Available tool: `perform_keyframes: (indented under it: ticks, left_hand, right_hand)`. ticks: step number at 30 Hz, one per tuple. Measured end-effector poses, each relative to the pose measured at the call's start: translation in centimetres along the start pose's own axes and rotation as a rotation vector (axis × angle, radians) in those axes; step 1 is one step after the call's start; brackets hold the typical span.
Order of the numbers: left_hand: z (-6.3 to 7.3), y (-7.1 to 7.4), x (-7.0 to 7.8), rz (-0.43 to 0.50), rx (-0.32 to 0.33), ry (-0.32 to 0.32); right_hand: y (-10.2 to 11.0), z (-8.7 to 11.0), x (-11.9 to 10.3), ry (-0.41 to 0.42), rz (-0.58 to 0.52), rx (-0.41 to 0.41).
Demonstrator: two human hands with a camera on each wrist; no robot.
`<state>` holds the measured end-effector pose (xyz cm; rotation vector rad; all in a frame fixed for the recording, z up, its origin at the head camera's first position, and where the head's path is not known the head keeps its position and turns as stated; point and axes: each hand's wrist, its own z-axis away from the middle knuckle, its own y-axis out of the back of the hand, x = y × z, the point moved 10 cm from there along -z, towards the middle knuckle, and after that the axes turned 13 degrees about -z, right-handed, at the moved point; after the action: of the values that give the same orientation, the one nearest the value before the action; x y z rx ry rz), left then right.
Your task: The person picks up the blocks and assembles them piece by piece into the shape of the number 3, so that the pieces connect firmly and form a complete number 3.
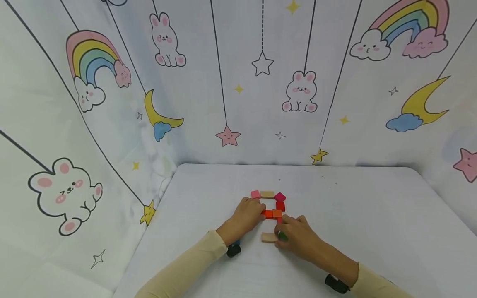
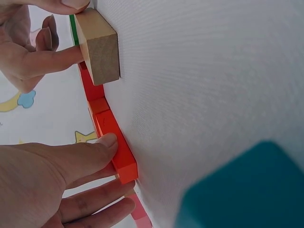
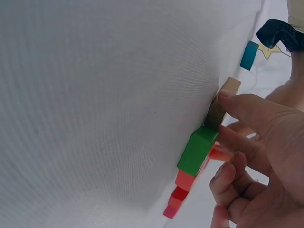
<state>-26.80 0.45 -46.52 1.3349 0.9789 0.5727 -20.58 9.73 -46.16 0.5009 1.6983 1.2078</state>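
My left hand point(image 1: 246, 216) pinches an orange-red block point(image 2: 120, 154) in the middle row, thumb on its near side and fingers behind. An orange block point(image 1: 277, 213) adjoins its right end. My right hand point(image 1: 301, 237) grips a plain wooden block point(image 1: 268, 237) at the bottom, thumb on one side and a finger on the other. Right at that block's end lies a green block point(image 3: 197, 151), mostly covered by the right hand in the head view. Red blocks point(image 2: 90, 81) continue between the green and orange ones.
Along the top run a pink block point(image 1: 255, 194), a wooden block point(image 1: 267, 194) and a magenta pentagon-shaped block point(image 1: 280, 196), with a red block point(image 1: 280, 206) below. A teal block point(image 3: 249, 55) lies by the left wrist. The white table point(image 1: 372, 215) meets a printed cloth backdrop point(image 1: 253, 107).
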Motion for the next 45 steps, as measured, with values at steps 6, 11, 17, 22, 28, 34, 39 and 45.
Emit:
perform_keyframes:
  ticks: [6,11,17,22,28,34,39,45]
  left_hand:
    - [0.0,0.1,0.0,0.001,0.001,0.001]
    - [-0.1,-0.1,-0.1,0.005,0.002,0.001]
    - [-0.1,-0.2,-0.1,-0.001,0.005,0.000]
    - [-0.1,-0.2,-0.1,0.001,0.002,0.000]
    - [-0.1,-0.2,-0.1,-0.004,-0.005,-0.004]
    - [-0.2,0.2,-0.1,0.005,-0.003,-0.021]
    - [-0.6,0.2,-0.2,0.013,-0.022,-0.042]
    - [-1.3,-0.1,-0.4,0.058,-0.075,-0.067]
  right_hand:
    - [0.0,0.0,0.0,0.012,0.009,0.007]
    - [0.1,0.0,-0.1,0.023,0.008,0.016]
    - [0.0,0.1,0.0,0.039,0.016,0.018]
    - [0.1,0.2,-0.1,0.045,0.006,0.023]
    - [0.3,0.2,-0.1,0.029,0.014,0.038]
    - [0.2,0.1,-0.8,0.057,-0.008,0.059]
    - [-0.1,-0.4,-2.4,0.104,-0.043,0.085]
    - [-1.6,-1.5,-4.6,0.172,-0.054,0.062]
